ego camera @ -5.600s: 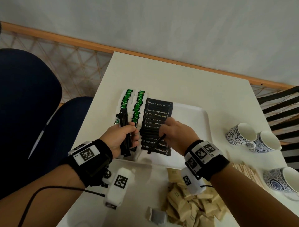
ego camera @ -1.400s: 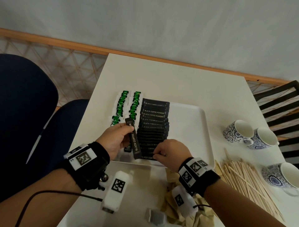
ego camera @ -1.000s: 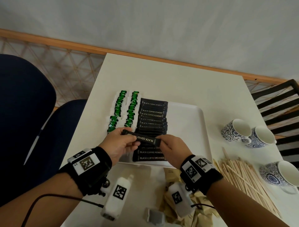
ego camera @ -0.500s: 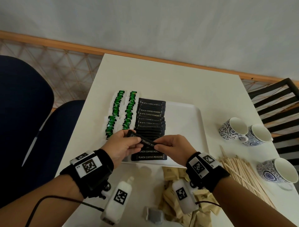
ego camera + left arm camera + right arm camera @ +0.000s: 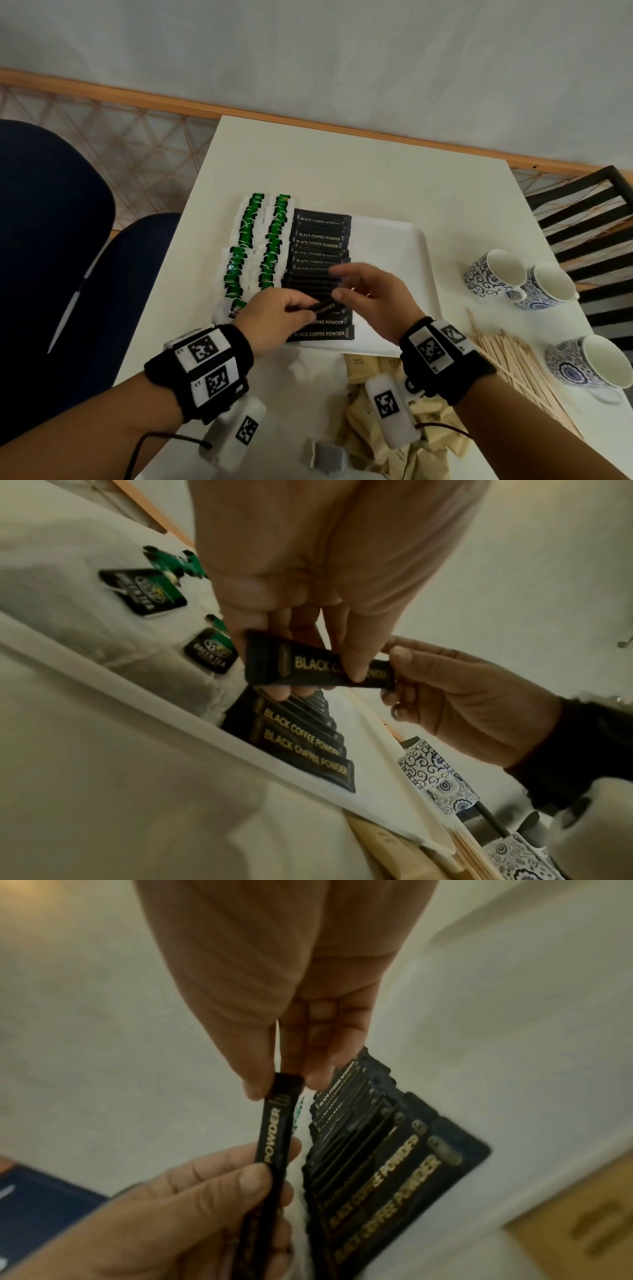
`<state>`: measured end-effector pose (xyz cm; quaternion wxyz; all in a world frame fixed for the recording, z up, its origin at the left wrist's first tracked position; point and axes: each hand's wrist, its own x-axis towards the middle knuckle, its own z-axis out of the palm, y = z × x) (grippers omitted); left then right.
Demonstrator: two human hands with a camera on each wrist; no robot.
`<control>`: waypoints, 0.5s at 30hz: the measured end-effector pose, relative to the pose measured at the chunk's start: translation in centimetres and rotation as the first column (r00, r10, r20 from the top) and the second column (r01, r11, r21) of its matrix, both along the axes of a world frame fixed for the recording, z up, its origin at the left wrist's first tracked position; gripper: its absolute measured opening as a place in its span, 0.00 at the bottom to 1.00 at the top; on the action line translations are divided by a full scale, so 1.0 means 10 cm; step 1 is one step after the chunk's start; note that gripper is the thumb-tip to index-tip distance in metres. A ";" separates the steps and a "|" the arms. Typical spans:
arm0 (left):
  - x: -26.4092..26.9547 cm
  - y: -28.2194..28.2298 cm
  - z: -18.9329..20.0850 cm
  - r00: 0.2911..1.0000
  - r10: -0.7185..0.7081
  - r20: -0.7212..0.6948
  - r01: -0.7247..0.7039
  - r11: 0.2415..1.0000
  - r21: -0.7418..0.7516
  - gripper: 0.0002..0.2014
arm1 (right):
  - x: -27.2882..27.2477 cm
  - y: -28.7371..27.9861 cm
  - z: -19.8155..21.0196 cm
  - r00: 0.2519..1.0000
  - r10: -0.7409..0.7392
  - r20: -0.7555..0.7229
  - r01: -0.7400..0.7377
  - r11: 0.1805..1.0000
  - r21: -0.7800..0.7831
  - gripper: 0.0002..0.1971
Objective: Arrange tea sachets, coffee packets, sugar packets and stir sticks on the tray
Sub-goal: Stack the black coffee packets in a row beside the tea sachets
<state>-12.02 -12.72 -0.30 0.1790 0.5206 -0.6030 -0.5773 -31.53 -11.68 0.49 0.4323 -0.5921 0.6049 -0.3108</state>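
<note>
White table (image 5: pixel 342 171): both hands pinch packet (image 5: pixel 318 666) reading "BLACK COFFEE POWDER" above tray (image 5: pixel 394 240); tags read "GREEN TEA".

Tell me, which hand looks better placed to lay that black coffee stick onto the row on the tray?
Probably the right hand: it pinches the coffee packet by its end, right above the coffee row. The left hand grips the other end from beside the tea sachets.
</note>
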 end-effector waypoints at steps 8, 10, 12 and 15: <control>-0.11 0.06 -0.13 0.945 -0.119 0.306 0.191 0.957 -0.217 0.10 | -0.19 0.14 -0.04 0.872 0.201 -0.445 -0.128 0.974 0.189 0.07; -0.11 0.07 -0.13 0.923 -0.134 0.360 0.233 0.940 -0.248 0.11 | -0.22 0.17 -0.08 0.879 0.196 -0.434 -0.098 0.966 0.238 0.06; -0.10 0.07 -0.14 0.897 -0.155 0.413 0.280 0.924 -0.262 0.11 | -0.23 0.20 -0.14 0.848 0.222 -0.482 -0.100 0.959 0.265 0.06; -0.07 0.08 -0.15 0.853 -0.191 0.486 0.354 0.896 -0.268 0.12 | -0.18 0.23 -0.22 0.792 0.265 -0.550 -0.127 0.952 0.277 0.07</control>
